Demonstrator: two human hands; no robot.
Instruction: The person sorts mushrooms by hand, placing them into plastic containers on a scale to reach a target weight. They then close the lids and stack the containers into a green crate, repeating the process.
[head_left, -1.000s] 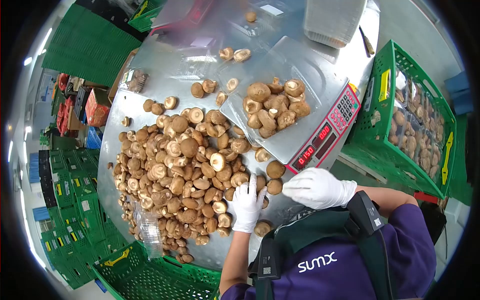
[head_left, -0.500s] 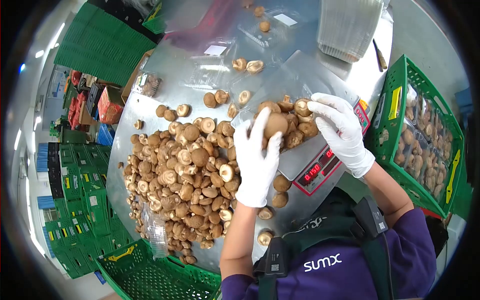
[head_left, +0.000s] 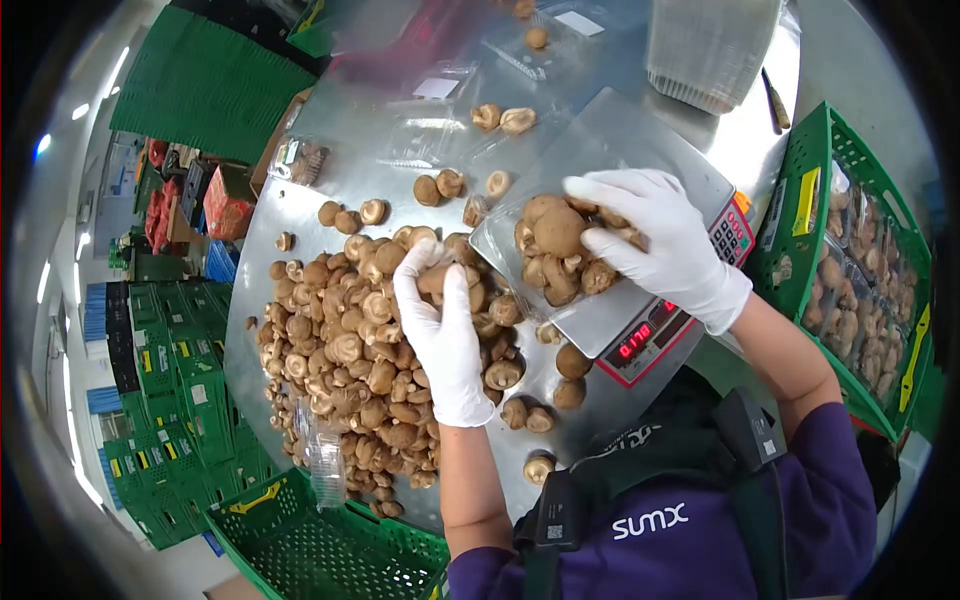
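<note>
My left hand (head_left: 440, 320), in a white glove, has its thumb and fingers curled round a brown mushroom (head_left: 434, 281) at the right edge of the large mushroom pile (head_left: 345, 350). In a clear plastic tray on the scale (head_left: 590, 325) lie several mushrooms (head_left: 558, 232). My right hand (head_left: 650, 235), also gloved, rests over the right side of these mushrooms with its fingers spread; its fingertips touch them. Red digits glow on the scale's display (head_left: 636, 340). Loose mushrooms (head_left: 571, 376) lie between the pile and the scale's front edge.
A green crate (head_left: 815, 150) at the right holds packed trays of mushrooms. Another green crate (head_left: 300, 540) stands at the lower left. Stacked clear trays (head_left: 708, 50) and a knife (head_left: 775, 100) are at the table's back right. Stacked green crates (head_left: 170, 400) stand further left.
My left hand has moved left from the tray to the pile and closed round a mushroom. My right hand has shifted left over the tray's mushrooms.
</note>
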